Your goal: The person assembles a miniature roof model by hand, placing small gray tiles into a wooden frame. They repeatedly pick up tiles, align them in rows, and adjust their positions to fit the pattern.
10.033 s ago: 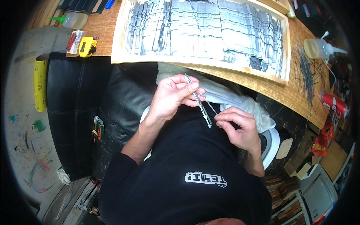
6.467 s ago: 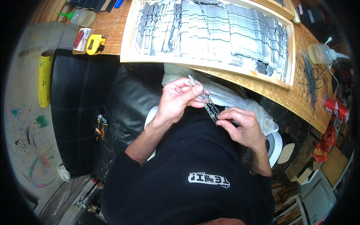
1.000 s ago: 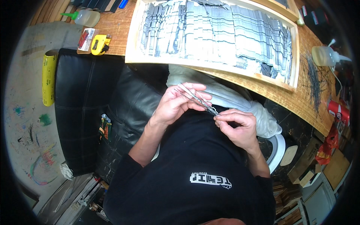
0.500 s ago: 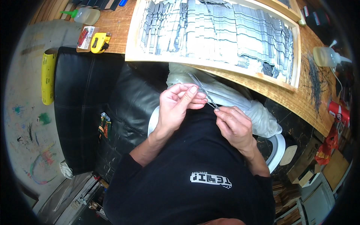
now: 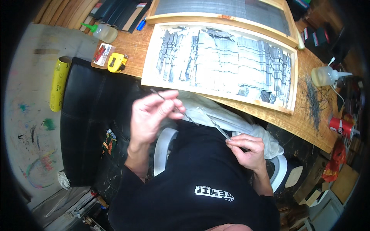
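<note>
My left hand [image 5: 151,117], raised in front of me, pinches a thin dark strip [image 5: 191,120] whose two ends stick out past the fingers; motion blurs it somewhat. To the right, my right hand [image 5: 248,151] grips the lower end of a narrow, shiny, pale-and-dark strip [image 5: 212,122] between thumb and forefinger. This strip slants up and leftward, apart from the left hand. Beyond both hands, on the table, lies a shallow wooden tray [image 5: 216,96] packed with layered grey strips [image 5: 219,57].
A second wooden frame [image 5: 227,17] lies behind the tray. Left on the wooden table [image 5: 133,57] are a green-tipped squeeze bottle [image 5: 106,34] and a yellow tool [image 5: 116,62]. To the right are loose dark slivers [image 5: 314,104], another squeeze bottle [image 5: 324,76] and a red can [image 5: 341,127].
My hands, close together around the thin strips before, have parted. The left moved left with the dark strip; the right keeps the shiny one. The view shifted, showing more of the table's far side.
</note>
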`<action>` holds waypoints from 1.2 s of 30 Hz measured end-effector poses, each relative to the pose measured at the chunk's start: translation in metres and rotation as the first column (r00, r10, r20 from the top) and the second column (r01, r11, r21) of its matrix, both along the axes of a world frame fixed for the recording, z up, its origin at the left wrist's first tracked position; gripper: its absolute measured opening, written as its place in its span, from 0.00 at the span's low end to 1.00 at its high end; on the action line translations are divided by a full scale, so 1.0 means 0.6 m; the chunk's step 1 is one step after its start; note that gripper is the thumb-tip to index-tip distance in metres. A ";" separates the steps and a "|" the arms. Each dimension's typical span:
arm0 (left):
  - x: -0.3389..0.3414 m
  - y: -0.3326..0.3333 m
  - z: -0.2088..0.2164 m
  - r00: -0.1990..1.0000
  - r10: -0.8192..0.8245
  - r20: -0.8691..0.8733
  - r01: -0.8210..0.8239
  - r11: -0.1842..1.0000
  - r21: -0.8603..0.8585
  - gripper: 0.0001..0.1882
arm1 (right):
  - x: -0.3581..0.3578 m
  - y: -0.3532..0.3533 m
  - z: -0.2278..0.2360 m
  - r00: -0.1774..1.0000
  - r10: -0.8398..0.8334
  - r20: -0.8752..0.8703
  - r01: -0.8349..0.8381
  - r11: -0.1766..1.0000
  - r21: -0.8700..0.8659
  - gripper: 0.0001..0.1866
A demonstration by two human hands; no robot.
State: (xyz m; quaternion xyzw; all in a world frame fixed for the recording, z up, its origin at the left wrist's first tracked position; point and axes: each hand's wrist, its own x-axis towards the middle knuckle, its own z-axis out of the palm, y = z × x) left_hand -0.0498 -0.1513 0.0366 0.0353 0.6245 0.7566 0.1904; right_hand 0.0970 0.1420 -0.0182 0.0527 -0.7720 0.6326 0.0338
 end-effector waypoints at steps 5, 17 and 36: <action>-0.147 -0.018 0.090 0.952 0.027 -0.305 -0.084 0.981 -0.176 0.14 | -0.003 0.011 0.028 0.999 0.030 -0.009 -0.031 0.997 -0.068 0.10; -0.303 0.065 0.041 0.946 -0.321 -0.049 0.274 0.871 -0.408 0.09 | -0.010 0.035 0.053 0.989 -0.149 0.008 0.145 0.952 -0.270 0.08; -0.044 0.149 0.015 0.891 -0.321 0.320 0.254 0.939 0.233 0.17 | -0.069 0.003 0.102 0.975 0.145 -0.167 -0.111 0.975 0.194 0.16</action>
